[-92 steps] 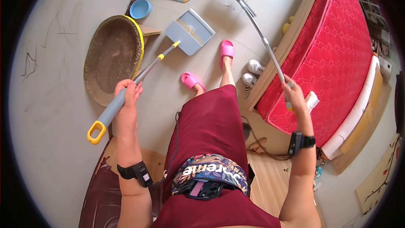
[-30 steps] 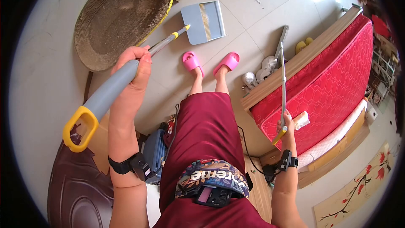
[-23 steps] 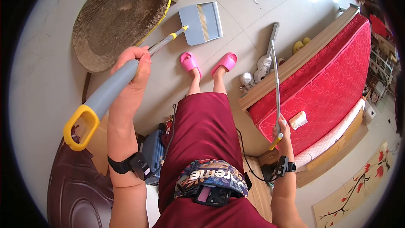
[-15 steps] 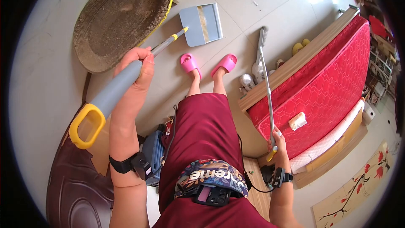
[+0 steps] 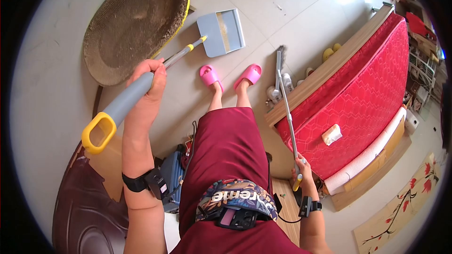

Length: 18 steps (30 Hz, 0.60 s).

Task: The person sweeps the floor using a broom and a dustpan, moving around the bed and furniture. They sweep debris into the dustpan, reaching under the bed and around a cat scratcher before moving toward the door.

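Note:
My left hand is wrapped round the pole of a long-handled dustpan, just past its thick grey grip with the yellow loop end. The blue-grey dustpan rests on the tiles ahead of my feet, a row of yellowish teeth across it. On the other side my right hand grips a broom by its grey pole, near the yellow end. The broom head with grey bristles is low by the floor, right of my pink slippers, near some white shoes.
A large oval scratcher-like bowl with a yellow rim stands at upper left. A red mattress leans along the right with wooden boards. A brown leather-like seat, a blue case and a flower painting lie around me.
The broom head has swung left, away from the wooden board and closer to my feet. My right hand has shifted slightly left with it. The dustpan stays on the floor, its handle end slightly raised.

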Tool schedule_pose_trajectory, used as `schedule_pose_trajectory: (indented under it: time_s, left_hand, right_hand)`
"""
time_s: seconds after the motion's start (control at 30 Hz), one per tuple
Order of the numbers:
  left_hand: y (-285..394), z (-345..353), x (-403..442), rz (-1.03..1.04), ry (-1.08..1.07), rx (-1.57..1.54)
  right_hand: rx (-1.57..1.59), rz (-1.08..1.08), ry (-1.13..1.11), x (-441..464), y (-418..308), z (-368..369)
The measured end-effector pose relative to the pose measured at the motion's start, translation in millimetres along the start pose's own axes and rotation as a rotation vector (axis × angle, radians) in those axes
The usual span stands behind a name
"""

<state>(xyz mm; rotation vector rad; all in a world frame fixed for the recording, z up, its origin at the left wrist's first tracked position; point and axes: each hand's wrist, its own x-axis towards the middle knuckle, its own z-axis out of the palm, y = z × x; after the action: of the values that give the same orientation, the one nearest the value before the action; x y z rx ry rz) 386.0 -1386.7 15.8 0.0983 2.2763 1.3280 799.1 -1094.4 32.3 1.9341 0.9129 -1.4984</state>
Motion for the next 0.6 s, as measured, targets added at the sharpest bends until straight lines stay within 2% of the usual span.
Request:
schedule_pose_trajectory:
  time_s: [0.17, 0.2, 0.23, 0.3, 0.43, 0.53, 0.6]
  left_hand:
    - [-2.0, 0.2, -3.7, 0.011, 0.007, 0.025]
    - [-0.1, 1.4, -4.2, 0.015, 0.021, 0.010]
    - [2.5, 3.1, -4.2, 0.019, 0.037, -0.003]
    - [5.9, 6.1, -4.5, 0.014, 0.053, -0.019]
    - [2.7, 9.5, -6.8, -0.013, 0.044, -0.016]
    - [4.6, 13.2, -9.5, -0.042, 0.030, -0.039]
    - [5.9, 15.4, -8.7, -0.055, 0.035, -0.055]
  right_hand:
    - [0.083, -0.111, -0.007, -17.3, -2.8, -7.6]
    - [0.089, -0.129, 0.074, -19.9, -9.6, -5.6]
    - [0.070, -0.159, 0.057, -21.3, -22.2, -8.3]
    - [0.008, -0.342, 0.021, 4.7, -43.9, -21.3]
    - [-0.119, -0.641, 0.073, 80.0, -136.3, -21.0]
    - [-0.221, -0.723, 0.118, 128.8, -221.7, 3.8]
    - [-0.343, -0.786, 0.171, 165.0, -249.4, 18.0]
